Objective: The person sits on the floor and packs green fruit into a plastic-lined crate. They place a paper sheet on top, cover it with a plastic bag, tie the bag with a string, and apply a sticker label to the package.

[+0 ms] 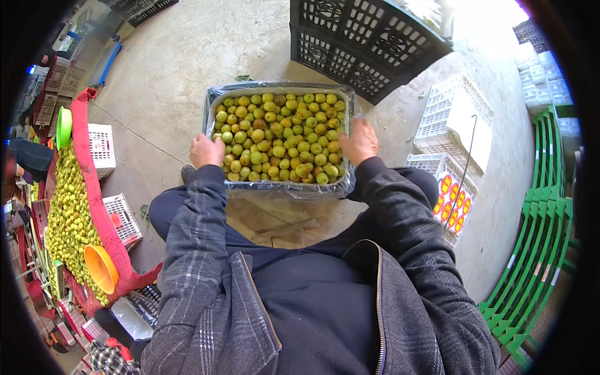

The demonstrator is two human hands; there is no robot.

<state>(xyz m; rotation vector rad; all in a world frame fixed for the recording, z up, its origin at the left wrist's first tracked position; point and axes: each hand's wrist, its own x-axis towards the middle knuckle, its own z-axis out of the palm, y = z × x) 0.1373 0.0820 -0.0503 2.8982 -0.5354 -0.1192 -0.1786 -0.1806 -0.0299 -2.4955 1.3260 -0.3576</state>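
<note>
Before my knees is a rectangular crate [289,189] lined with clear plastic film. Small round fruits [283,136], green to brownish and perhaps jujubes, fill it in a broad layer. My left hand [206,150] grips the crate's left side, thumb towards the fruit. On the opposite side, my right hand [360,140] holds the rim, also with the thumb inward. Some fingers of both hands are hidden behind the crate's sides. The film bunches in folds along the near rim and at the right corner.
A large black slotted crate [363,47] stands beyond at the right. White crates [452,124], one bearing red-and-yellow stickers, are at right, near green stacked frames [534,234]. Left, a red-edged table [96,187] holds heaped fruit and an orange bowl [101,269]. People are partly visible there.
</note>
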